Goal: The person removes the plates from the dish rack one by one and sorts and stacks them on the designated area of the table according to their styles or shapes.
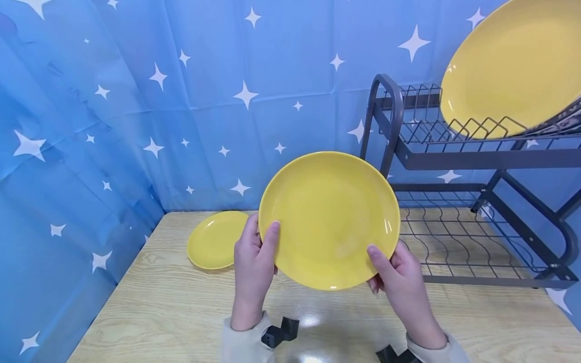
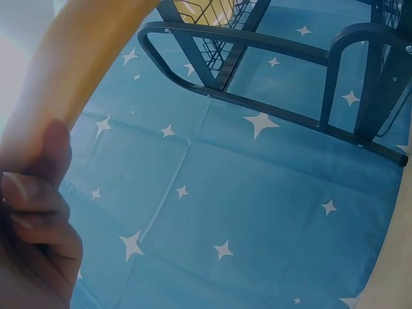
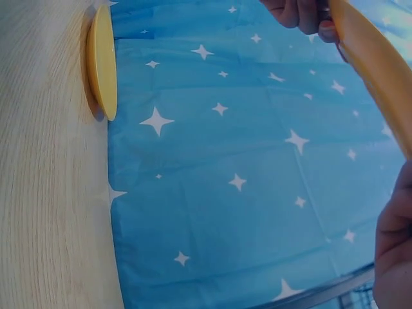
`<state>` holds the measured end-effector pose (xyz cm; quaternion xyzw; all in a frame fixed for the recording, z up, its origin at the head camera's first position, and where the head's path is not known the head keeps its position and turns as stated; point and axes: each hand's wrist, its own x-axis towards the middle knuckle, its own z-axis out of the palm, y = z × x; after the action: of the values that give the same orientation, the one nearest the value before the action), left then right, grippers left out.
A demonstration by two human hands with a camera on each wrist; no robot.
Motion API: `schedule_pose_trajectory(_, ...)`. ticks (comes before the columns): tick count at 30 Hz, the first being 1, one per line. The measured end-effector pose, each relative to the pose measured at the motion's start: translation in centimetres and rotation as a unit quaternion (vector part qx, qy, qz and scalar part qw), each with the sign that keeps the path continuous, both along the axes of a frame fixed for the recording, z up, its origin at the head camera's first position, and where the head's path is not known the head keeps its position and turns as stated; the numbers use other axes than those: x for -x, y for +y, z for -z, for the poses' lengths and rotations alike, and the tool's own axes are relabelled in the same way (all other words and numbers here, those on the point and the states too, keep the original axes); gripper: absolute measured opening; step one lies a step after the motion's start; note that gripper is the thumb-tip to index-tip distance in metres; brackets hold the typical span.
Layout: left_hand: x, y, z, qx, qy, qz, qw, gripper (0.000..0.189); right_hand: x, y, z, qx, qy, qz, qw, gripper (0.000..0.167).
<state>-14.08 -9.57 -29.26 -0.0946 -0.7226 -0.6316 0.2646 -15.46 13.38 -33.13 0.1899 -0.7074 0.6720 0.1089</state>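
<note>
Directly between the hands point(image 1: 254, 257) point(image 1: 403, 280), a yellow plate point(image 1: 329, 222) aloft, in both their grips.

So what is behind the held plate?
In the head view, starry curtain, table and rack show past the held plate; part of the rack and anything else directly behind it are covered.
</note>
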Motion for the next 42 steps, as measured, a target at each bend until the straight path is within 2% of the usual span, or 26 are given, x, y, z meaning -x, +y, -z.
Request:
schedule_pose_trajectory(4, 0.2, -0.1, 0.4, -0.013, 0.009, 0.001, 0.9999, 0.024, 0.0, 0.0, -0.1, -0.001, 0.002, -0.002, 1.0000, 0.010)
schedule_pose_trajectory(11, 1.3, -0.8, 2.1, -0.018, 0.013, -0.006, 0.9997, 0.024, 0.0, -0.2, 0.1, 0.001, 0.004, -0.013, 0.9999, 0.009)
schedule_pose_trajectory(15, 1.4, -1.0, 2.1, -0.028, 0.012, -0.014, 0.9994, 0.026, 0.1, -0.1, 0.1, -0.003, 0.015, -0.021, 0.9997, 0.018)
schedule_pose_trajectory(20, 0.9, -1.8, 1.2, -0.061, 0.004, -0.048, 0.9969, 0.027, 0.1, 0.3, -0.5, -0.012, 0.028, -0.008, 0.9995, 0.038)
schedule_pose_trajectory(23, 1.2, -2.7, 1.5, -0.095, -0.004, -0.076, 0.9926, 0.029, 0.1, 1.1, -0.9, 0.028, 0.064, -0.004, 0.9976, 0.036)
schedule_pose_trajectory(29, 2.5, -5.1, 3.6, -0.164, -0.024, -0.124, 0.9784, 0.035, 0.0, 3.3, -1.7, 0.131, 0.133, 0.016, 0.9823, 0.033)
schedule_pose_trajectory(33, 2.4, -6.3, 4.2, -0.174, -0.056, -0.178, 0.9670, 0.035, 0.0, 5.0, -2.7, 0.152, 0.167, 0.064, 0.9721, 0.030)
schedule_pose_trajectory(36, 2.3, -7.1, 4.6, -0.174, -0.087, -0.211, 0.9578, 0.035, 0.1, 6.3, -4.0, 0.082, 0.175, 0.172, 0.9659, 0.029)
schedule_pose_trajectory(39, 2.3, -7.7, 5.0, -0.179, -0.104, -0.226, 0.9518, 0.034, 0.1, 7.5, -5.5, -0.019, 0.158, 0.292, 0.9431, 0.029)
schedule_pose_trajectory(40, 2.4, -7.9, 5.1, -0.181, -0.107, -0.228, 0.9508, 0.033, 0.1, 7.9, -6.0, -0.048, 0.152, 0.320, 0.9339, 0.030)
schedule_pose_trajectory(42, 2.5, -8.2, 5.5, -0.179, -0.113, -0.226, 0.9509, 0.031, 0.0, 8.6, -6.8, -0.075, 0.136, 0.350, 0.9238, 0.032)
